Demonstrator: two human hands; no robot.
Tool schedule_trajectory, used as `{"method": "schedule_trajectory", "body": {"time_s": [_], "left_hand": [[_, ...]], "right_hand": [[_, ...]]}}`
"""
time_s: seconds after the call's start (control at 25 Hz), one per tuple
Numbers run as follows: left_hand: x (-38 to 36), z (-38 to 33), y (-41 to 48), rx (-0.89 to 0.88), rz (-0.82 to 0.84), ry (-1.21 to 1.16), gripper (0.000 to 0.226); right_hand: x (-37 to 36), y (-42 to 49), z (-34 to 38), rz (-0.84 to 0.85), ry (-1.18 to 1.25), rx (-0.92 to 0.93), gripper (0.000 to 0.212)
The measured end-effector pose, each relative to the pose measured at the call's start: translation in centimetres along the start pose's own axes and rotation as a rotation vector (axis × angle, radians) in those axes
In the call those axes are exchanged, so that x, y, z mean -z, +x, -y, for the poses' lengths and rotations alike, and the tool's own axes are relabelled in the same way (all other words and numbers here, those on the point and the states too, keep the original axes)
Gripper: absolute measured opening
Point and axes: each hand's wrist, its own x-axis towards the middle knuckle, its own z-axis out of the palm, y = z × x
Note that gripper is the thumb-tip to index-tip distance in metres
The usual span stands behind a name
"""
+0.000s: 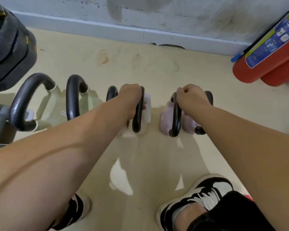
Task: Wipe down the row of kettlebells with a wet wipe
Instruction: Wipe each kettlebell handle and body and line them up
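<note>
Several kettlebells with black handles stand in a row on the beige floor. My left hand (130,99) grips the black handle (138,117) of a pale white kettlebell (147,104). My right hand (190,100) grips the handle (176,120) of a pink kettlebell (165,117). Two pale green kettlebells (45,105) (90,104) stand to the left, untouched. No wet wipe is visible in either hand.
A stack of dark weight plates (7,47) on a grey frame stands at far left. A red fire extinguisher (264,52) lies at the right by the white wall (157,17). My black-and-white shoes (198,199) stand on the floor below.
</note>
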Motion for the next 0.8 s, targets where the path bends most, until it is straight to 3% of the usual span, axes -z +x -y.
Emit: {"method": "schedule_trajectory", "body": {"time_s": [0.08,0.16,0.24,0.36,0.48,0.64,0.8], "left_hand": [[0.4,0.8,-0.8,-0.228,-0.272,0.462,0.025],[0.7,1.6,-2.1,-0.596,-0.442,0.396,0.011],[-0.4,2.0,-3.7,-0.791,-0.364,0.374,0.023],[-4.9,2.1,-3.6,-0.814,-0.128,0.608,0.046],[-8.6,4.4,-3.2,-0.732,0.034,0.606,0.04],[-9.7,5.6,-1.5,-0.772,-0.213,0.355,0.028],[-11.2,3.1,1.8,-0.519,-0.186,0.209,0.057]], "right_hand": [[0.9,0.1,-0.7,0.078,0.145,-0.149,0.035],[1.5,-0.2,-1.8,0.179,0.24,-0.276,0.033],[1.7,-0.7,-2.6,0.261,0.314,-0.344,0.031],[1.8,-1.0,-3.4,0.297,0.449,-0.372,0.028],[2.1,-0.5,-3.9,0.304,0.58,-0.401,0.03],[2.9,-0.2,-3.1,0.344,0.731,-0.384,0.032],[4.0,-0.3,-1.1,0.313,0.619,-0.327,0.021]]}}
